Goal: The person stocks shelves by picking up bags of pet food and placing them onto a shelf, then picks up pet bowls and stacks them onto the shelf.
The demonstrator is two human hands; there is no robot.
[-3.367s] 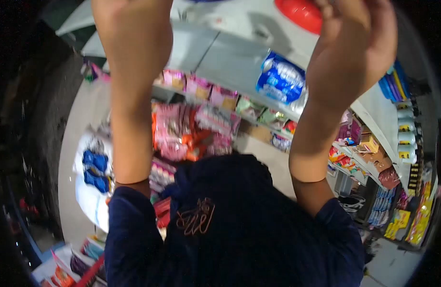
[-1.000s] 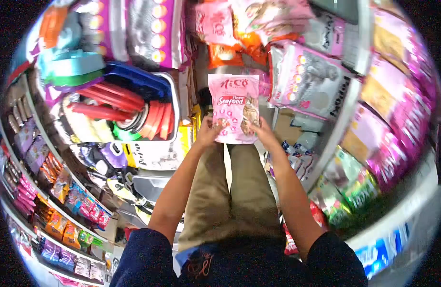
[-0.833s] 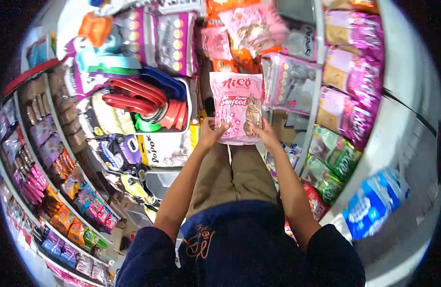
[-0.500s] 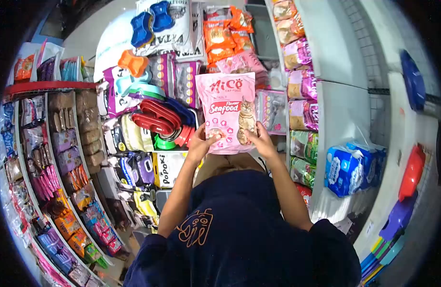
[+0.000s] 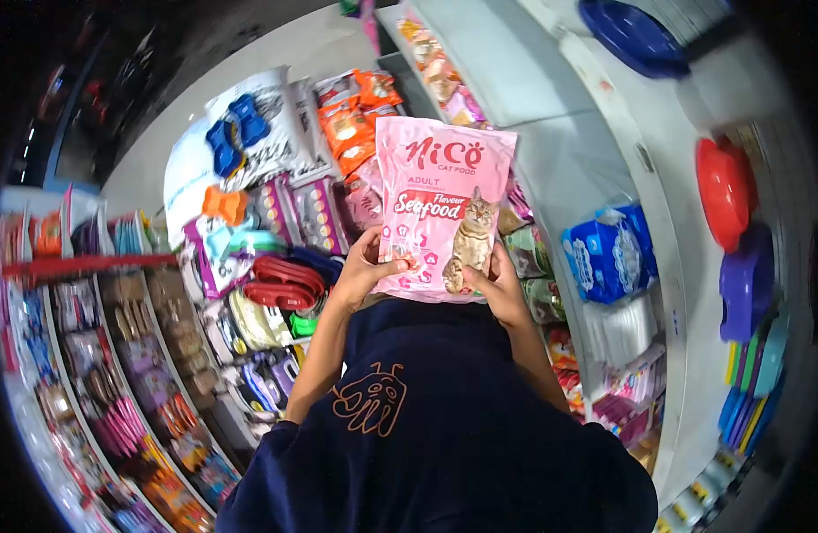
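A pink cat food bag (image 5: 431, 200) printed with a cat and the words "Adult" and "Seafood" is held upright in front of my body, its front toward me. My left hand (image 5: 366, 271) grips its lower left side, thumb on the front. On the lower right side, my right hand (image 5: 500, 284) is closed in the same way, thumb across the front. The fingers behind the bag are hidden. Past the bag's left edge lie a pink bag (image 5: 365, 195) and several orange bags (image 5: 347, 124).
Red bowls (image 5: 285, 282), blue bone-shaped dishes (image 5: 236, 133) and purple bags (image 5: 320, 213) are piled ahead on the left. Shelves of small packets (image 5: 125, 355) stand at far left. A blue wrapped pack (image 5: 604, 258) sits on the right shelf, with a red basin (image 5: 722, 191) beyond.
My view has turned, so the shelves appear tilted and shifted. The cat food bag looks larger and nearer, slightly to the right. Both hands keep their hold on it.
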